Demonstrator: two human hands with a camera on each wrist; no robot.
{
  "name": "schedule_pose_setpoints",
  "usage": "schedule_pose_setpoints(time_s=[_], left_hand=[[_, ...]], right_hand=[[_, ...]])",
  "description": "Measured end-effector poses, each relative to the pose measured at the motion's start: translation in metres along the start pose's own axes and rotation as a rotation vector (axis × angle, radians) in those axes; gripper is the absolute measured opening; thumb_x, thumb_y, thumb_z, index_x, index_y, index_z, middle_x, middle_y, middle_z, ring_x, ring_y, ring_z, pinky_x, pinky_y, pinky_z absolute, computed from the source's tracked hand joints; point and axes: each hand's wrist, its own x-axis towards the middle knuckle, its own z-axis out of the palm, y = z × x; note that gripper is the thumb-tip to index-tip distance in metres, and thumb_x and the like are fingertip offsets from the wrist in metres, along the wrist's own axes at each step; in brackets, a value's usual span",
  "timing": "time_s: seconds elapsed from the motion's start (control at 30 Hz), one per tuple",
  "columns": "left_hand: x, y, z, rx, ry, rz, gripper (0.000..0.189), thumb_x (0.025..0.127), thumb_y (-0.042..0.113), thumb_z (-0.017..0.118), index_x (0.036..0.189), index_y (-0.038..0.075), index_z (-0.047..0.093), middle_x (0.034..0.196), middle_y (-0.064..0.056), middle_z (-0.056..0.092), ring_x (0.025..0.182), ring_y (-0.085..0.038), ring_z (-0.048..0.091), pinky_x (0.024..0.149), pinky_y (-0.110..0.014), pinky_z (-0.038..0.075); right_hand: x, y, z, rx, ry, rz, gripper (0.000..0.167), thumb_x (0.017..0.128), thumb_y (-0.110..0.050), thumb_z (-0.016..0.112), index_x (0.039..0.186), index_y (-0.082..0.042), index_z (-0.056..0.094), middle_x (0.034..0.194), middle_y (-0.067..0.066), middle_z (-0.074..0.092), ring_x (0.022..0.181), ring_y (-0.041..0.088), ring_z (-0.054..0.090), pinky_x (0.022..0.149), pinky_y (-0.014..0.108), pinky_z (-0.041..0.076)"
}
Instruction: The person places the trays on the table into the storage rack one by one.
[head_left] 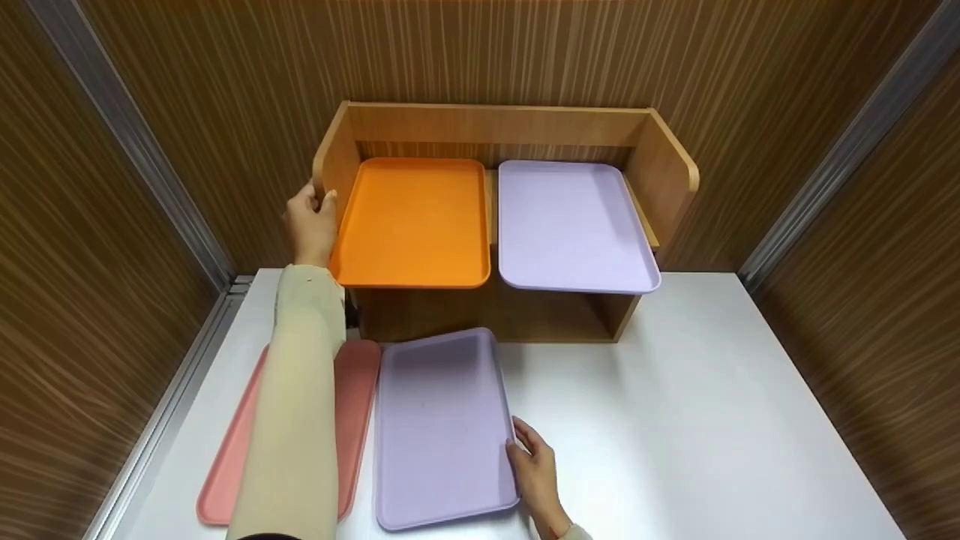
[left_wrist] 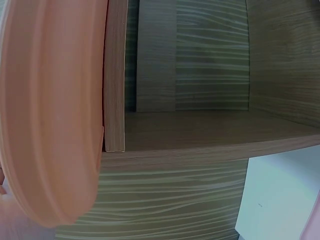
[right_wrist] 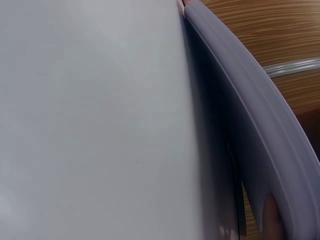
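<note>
My left hand [head_left: 311, 229] is at the left side panel of a wooden shelf [head_left: 499, 124], its fingertips and thumb gripping the panel's front edge. Just right of that hand lies an orange tray [head_left: 416, 225] on the shelf's upper level; in the left wrist view its rim [left_wrist: 55, 115] looms large. With thumb over the rim and fingers beneath, my right hand [head_left: 536, 472] holds the right edge of a lower purple tray [head_left: 446, 431]. The right wrist view shows this tray's edge [right_wrist: 260, 110] above the table, a fingertip [right_wrist: 272, 220] against it.
Beside the orange tray on the shelf sits another purple tray [head_left: 574, 225]; both overhang the front. A pink tray [head_left: 356, 405] lies on the white table [head_left: 697, 420], partly covered by my left sleeve [head_left: 296, 420]. Wood-grain walls [head_left: 862, 225] enclose the sides and back.
</note>
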Motion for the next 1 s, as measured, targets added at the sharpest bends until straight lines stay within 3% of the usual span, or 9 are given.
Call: schedule_pose_setpoints(time_s=[0.1, 0.4, 0.67, 1.0], left_hand=[[0.0, -0.001, 0.001, -0.004, 0.002, -0.002, 0.029, 0.095, 0.014, 0.055, 0.12, 0.002, 0.062, 0.113, -0.014, 0.066, 0.095, -0.018, 0.057, 0.088, -0.027, 0.045], [-0.001, 0.0, 0.001, 0.013, 0.003, -0.008, 0.027, 0.096, 0.016, 0.055, 0.116, 0.001, 0.064, 0.108, -0.014, 0.066, 0.089, -0.017, 0.054, 0.082, -0.026, 0.043], [-0.001, 0.0, 0.001, 0.019, -0.001, -0.012, 0.027, 0.096, 0.017, 0.054, 0.116, 0.002, 0.064, 0.108, -0.013, 0.066, 0.09, -0.017, 0.055, 0.081, -0.026, 0.043], [-0.001, 0.0, 0.0, -0.005, -0.012, -0.02, 0.029, 0.096, 0.016, 0.054, 0.121, 0.003, 0.062, 0.114, -0.013, 0.065, 0.095, -0.017, 0.056, 0.086, -0.026, 0.045]], right_hand=[[0.0, 0.0, 0.003, 0.016, 0.055, -0.029, 0.04, 0.092, 0.005, 0.048, 0.13, 0.016, 0.043, 0.129, 0.033, 0.049, 0.121, 0.04, 0.047, 0.091, 0.032, 0.046], [0.001, 0.001, 0.005, 0.069, 0.159, -0.005, 0.036, 0.093, 0.002, 0.051, 0.127, 0.013, 0.05, 0.123, 0.028, 0.056, 0.113, 0.032, 0.056, 0.084, 0.024, 0.049], [0.002, -0.001, -0.006, 0.059, 0.205, 0.026, 0.035, 0.092, -0.001, 0.054, 0.125, 0.012, 0.053, 0.116, 0.029, 0.059, 0.096, 0.026, 0.065, 0.072, 0.026, 0.053], [0.007, -0.004, -0.019, 0.144, 0.257, 0.086, 0.037, 0.09, -0.002, 0.058, 0.125, 0.009, 0.054, 0.102, 0.021, 0.068, 0.073, 0.013, 0.066, 0.063, 0.026, 0.053]])
